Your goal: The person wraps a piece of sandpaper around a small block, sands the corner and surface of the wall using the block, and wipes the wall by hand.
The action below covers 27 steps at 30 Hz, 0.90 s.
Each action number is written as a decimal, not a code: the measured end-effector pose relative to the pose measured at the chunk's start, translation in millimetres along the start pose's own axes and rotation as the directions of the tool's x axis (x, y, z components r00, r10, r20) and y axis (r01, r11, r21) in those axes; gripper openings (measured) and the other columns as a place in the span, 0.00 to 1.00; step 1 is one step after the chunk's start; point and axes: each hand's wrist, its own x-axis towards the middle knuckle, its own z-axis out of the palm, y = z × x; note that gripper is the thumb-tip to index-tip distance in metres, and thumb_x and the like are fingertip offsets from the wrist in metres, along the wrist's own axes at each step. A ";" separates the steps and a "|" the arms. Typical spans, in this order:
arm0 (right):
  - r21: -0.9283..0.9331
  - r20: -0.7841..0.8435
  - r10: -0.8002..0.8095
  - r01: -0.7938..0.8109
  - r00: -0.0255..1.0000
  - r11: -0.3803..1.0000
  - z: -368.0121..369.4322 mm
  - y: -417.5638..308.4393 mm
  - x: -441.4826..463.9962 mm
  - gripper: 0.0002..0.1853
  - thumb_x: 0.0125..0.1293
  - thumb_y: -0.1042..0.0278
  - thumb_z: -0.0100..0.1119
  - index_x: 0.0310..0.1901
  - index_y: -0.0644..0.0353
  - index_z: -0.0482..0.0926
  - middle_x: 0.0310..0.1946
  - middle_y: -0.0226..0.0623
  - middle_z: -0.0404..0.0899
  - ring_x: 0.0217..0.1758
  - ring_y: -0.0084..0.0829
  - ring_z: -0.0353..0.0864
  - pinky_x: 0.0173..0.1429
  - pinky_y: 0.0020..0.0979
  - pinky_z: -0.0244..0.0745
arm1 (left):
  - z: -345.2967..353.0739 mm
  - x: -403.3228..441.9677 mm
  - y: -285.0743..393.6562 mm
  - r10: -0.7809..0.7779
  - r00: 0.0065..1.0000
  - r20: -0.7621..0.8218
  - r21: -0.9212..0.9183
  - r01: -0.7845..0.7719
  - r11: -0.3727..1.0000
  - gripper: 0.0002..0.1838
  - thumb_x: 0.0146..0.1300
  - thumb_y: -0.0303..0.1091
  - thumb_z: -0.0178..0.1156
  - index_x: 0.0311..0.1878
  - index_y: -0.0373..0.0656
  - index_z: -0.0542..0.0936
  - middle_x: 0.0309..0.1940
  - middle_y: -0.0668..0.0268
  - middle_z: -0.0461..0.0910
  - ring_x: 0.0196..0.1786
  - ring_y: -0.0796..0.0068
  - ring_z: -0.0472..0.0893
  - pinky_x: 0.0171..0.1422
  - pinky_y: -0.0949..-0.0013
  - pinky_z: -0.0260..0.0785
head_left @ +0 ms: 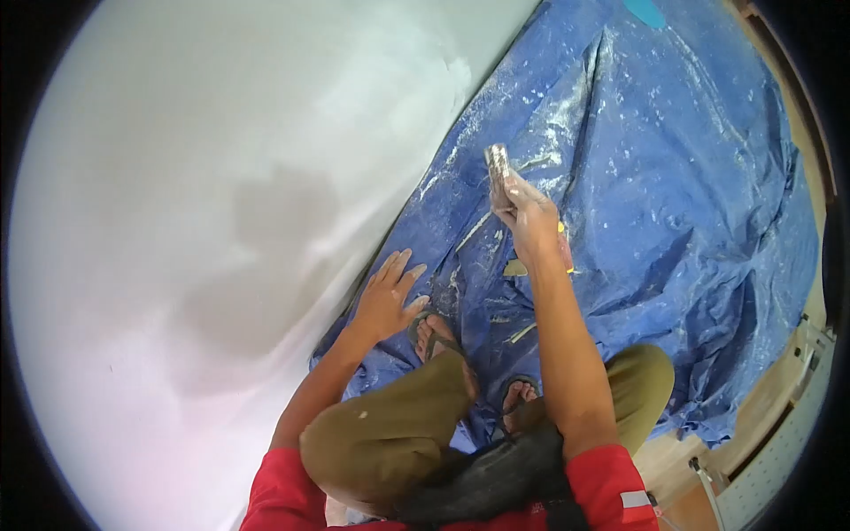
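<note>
One dusty block [498, 168], type unclear, gripped in right hand [531, 212] over crumpled blue sheet [691, 203], white-flecked. Open and spread beside white wall [159, 142]: left hand [384, 299]; cannot tell if touching. At right, wooden floor [767, 391]. Partly hidden behind right wrist [542, 248]: red-and-yellow item [567, 251]. Cut off at top edge: teal object [645, 11].

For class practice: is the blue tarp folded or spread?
Spread, though creased: the blue tarp lies wide beneath both sandalled feet.

Sheet [682, 177]: on floor [763, 409], under both feet [434, 336].
Wall [159, 221]: left — along the sheet.
Block [497, 166]: in right hand [531, 214] — over sheet.
</note>
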 end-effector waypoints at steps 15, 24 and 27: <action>-0.319 -0.154 -0.086 0.033 0.984 0.947 65.1 119.8 -45.7 0.23 0.77 0.64 0.63 0.68 0.66 0.81 0.61 0.53 0.87 0.59 0.37 0.89 0.65 0.33 0.79 | -353.4 -194.4 175.8 0.427 0.691 -0.583 0.782 0.335 0.526 0.17 0.83 0.30 0.50 0.60 0.23 0.77 0.67 0.37 0.78 0.69 0.38 0.79 0.73 0.43 0.73; -0.219 -0.385 -0.247 0.172 0.889 0.960 140.4 151.4 -7.5 0.19 0.77 0.67 0.64 0.66 0.61 0.84 0.58 0.50 0.87 0.57 0.37 0.88 0.63 0.34 0.80 | -381.9 -208.8 102.7 0.480 0.694 -0.537 0.820 0.562 0.105 0.41 0.77 0.58 0.58 0.80 0.37 0.65 0.83 0.46 0.58 0.85 0.42 0.57 0.83 0.28 0.54; -0.242 -0.469 -0.355 0.269 0.809 0.932 153.2 164.7 -5.3 0.18 0.77 0.68 0.64 0.64 0.62 0.85 0.56 0.48 0.88 0.55 0.37 0.88 0.62 0.35 0.80 | -361.6 -175.1 108.8 0.474 0.730 -0.493 0.806 0.588 -0.066 0.43 0.79 0.58 0.56 0.82 0.34 0.60 0.83 0.50 0.57 0.85 0.42 0.53 0.84 0.22 0.45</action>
